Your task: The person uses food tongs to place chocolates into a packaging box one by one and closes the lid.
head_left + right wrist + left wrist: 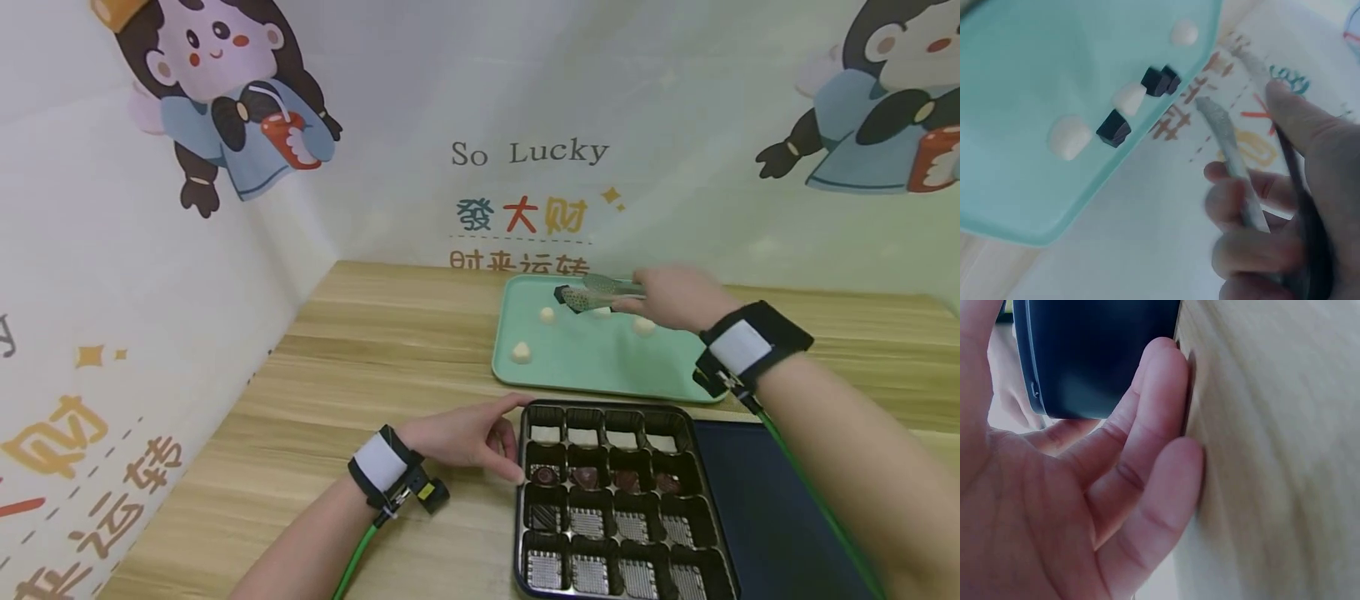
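My right hand grips a pair of tongs above the far part of a mint-green tray. In the right wrist view the tong arms stand apart with nothing between their tips. Near them on the tray lie dark angular chocolates and rounded white chocolates. My left hand rests at the left side of a black chocolate box, index finger at its far corner and thumb on its edge. In the left wrist view its loosely bent fingers touch the dark box side.
White pieces fill the box's far row, and dark reddish chocolates the second. A dark striped chocolate sits leftmost in the third row. A navy panel lies right of the box. A printed cloth hangs behind the wooden table.
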Tool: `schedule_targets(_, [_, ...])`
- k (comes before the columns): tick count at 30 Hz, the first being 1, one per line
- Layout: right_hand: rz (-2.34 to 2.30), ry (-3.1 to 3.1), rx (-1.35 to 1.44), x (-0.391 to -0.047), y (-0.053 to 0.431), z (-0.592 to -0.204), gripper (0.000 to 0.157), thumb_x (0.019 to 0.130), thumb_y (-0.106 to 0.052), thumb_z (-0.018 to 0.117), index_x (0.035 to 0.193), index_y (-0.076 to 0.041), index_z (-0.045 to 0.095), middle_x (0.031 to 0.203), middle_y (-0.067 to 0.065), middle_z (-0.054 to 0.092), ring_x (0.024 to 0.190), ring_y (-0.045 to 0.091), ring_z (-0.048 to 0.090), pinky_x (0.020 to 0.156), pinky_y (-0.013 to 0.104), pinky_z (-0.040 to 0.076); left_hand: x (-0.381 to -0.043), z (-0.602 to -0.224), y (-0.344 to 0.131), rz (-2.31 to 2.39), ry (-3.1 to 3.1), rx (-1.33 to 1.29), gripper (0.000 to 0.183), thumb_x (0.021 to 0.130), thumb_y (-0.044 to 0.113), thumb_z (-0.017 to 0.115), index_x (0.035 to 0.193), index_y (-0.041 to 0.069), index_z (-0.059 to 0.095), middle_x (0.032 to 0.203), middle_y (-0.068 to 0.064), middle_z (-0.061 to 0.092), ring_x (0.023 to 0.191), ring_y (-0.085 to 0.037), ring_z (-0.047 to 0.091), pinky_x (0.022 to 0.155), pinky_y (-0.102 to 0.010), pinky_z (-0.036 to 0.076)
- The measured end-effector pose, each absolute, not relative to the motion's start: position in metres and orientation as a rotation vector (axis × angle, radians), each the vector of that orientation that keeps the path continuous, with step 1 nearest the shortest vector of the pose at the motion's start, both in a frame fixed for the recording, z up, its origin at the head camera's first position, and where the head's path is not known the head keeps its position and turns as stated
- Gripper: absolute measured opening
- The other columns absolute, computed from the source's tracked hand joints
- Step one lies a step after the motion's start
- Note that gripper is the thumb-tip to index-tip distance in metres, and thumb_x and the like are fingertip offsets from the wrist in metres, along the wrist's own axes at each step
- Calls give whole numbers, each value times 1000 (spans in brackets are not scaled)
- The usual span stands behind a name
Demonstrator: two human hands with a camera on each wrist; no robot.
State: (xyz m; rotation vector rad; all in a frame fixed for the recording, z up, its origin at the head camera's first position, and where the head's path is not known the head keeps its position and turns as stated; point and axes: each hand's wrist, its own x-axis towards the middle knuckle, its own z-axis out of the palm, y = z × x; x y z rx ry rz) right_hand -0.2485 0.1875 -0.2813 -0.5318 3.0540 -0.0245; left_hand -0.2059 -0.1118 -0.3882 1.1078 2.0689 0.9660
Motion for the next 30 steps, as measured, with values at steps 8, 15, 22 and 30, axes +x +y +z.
schedule_targets(8, [28, 3034, -351, -280, 176, -286, 39, 88, -37, 51, 60, -11, 45, 56, 0, 37, 53, 17, 40, 52, 31, 33, -206, -395, -111, 968, 2069, 1095, 91, 75, 30, 72, 144, 20, 13, 85, 0, 61, 76, -14, 58, 69, -28, 46])
schedule_targets(15, [89, 3039, -250, -294, 158, -293, 37, 86, -37, 50, 60, -11, 50, 64, 4, 50, 60, 21, 47, 55, 33, 36, -206, -396, -115, 979, 2070, 1067, 92, 75, 31, 72, 145, 21, 12, 85, -1, 61, 76, -15, 58, 69, -29, 46])
schedule_targets(22, [151, 3024, -231, -302, 151, -302, 38, 87, -31, 49, 54, -13, 40, 60, 2, 43, 59, 18, 45, 56, 33, 38, -206, -395, -115, 981, 2066, 1068, 91, 76, 30, 72, 144, 19, 13, 85, 0, 61, 75, -16, 58, 69, -28, 46])
schedule_targets(30, [96, 3014, -291, -306, 157, -306, 28, 85, -21, 48, 59, -11, 46, 61, 3, 46, 60, 20, 45, 55, 34, 36, -207, -394, -114, 966, 2079, 1099, 91, 75, 30, 72, 144, 18, 13, 84, 1, 61, 76, -14, 58, 69, -28, 46])
